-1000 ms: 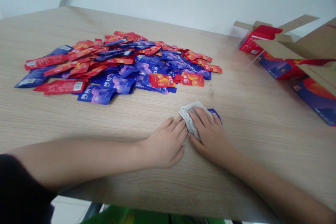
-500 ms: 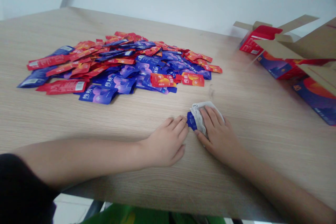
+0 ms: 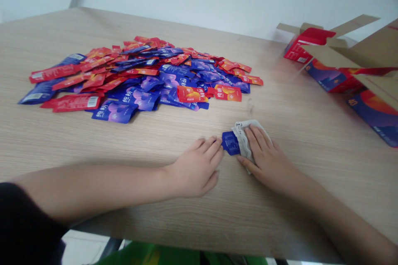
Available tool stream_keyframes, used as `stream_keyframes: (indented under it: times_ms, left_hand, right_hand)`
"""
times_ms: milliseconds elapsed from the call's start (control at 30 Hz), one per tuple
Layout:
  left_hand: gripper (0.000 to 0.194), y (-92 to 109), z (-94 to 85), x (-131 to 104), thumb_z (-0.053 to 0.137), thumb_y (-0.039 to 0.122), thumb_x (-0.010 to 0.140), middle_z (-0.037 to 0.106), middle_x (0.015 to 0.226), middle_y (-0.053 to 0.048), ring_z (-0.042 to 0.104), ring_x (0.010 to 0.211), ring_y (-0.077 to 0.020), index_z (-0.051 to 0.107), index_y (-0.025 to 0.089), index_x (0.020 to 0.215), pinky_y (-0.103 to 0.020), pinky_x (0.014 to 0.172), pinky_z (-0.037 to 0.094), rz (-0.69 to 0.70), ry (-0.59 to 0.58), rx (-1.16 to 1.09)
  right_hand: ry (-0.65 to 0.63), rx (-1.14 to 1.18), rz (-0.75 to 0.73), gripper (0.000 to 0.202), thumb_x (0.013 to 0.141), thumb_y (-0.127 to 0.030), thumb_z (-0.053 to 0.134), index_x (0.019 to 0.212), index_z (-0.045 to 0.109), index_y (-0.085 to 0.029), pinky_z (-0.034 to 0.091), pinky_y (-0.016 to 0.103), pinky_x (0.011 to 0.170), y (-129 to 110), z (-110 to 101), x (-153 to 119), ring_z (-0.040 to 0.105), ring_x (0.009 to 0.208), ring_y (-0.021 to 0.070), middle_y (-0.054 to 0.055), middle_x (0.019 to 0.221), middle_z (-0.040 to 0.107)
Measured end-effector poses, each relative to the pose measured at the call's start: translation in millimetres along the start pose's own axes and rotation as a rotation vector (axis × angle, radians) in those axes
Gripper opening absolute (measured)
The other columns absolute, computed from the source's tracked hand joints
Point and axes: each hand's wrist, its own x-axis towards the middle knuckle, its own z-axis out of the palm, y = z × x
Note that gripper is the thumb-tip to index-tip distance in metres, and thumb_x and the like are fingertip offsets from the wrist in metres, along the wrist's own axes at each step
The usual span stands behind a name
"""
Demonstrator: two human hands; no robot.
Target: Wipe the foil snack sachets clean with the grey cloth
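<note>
A small blue sachet [image 3: 231, 143] lies flat on the table. At its left end are the bent fingertips of my left hand [image 3: 199, 167], pressed together on its tip. My right hand [image 3: 264, 153] lies over a folded white cloth [image 3: 244, 132], fingers on top and thumb along its near edge. The cloth covers the sachet's right part, and small print shows on the bare part. Beyond my left hand spreads a heap of sachets, some blue [image 3: 115, 112], others red and orange [image 3: 228, 92].
Over on the right stand open cardboard boxes: a red one [image 3: 311, 41] at the back and blue-orange ones [image 3: 373, 116] nearer, flaps raised. A pale wall [image 3: 217, 0] rises behind the wood-grain table [image 3: 155, 219]. Its front edge runs just before my body.
My right hand and the cloth have slid a little to the right, baring more of the blue sachet. The left hand stays in place at its end.
</note>
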Motion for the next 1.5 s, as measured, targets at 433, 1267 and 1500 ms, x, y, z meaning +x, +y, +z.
stream_keyframes:
  times_ms: [433,1267,1500]
  left_hand:
    - [0.059,1.2,0.0,-1.0,0.043,0.034,0.093,0.039,0.151,-0.021,0.036,0.140,-0.0341,0.039,0.002,0.142,-0.047,0.112,0.028,-0.011,-0.007,-0.001]
    - [0.055,1.2,1.9,-1.4,0.040,0.036,0.095,0.037,0.152,-0.020,0.034,0.141,-0.0336,0.043,0.004,0.140,-0.047,0.111,0.028,-0.012,-0.031,0.033]
    - [0.055,1.2,2.9,-1.6,0.044,0.035,0.093,0.042,0.149,-0.019,0.033,0.141,-0.0334,0.046,0.004,0.138,-0.047,0.112,0.028,-0.005,-0.007,0.033]
  right_hand:
    - [-0.018,-0.005,-0.020,0.079,0.094,-0.056,0.036,0.154,0.016,-0.010,0.036,0.051,0.110,3.7,-1.5,-11.4,0.023,0.146,0.0317,0.021,0.156,0.029]
    - [0.026,0.026,-0.058,0.063,0.094,-0.042,0.036,0.148,0.032,-0.009,0.030,0.055,0.109,-29.2,-4.5,4.5,0.027,0.143,0.0300,0.019,0.154,0.033]
    - [0.078,0.066,-0.079,0.061,0.092,-0.038,0.039,0.147,0.035,-0.011,0.026,0.055,0.109,-41.1,-3.7,12.4,0.029,0.141,0.0317,0.019,0.153,0.036]
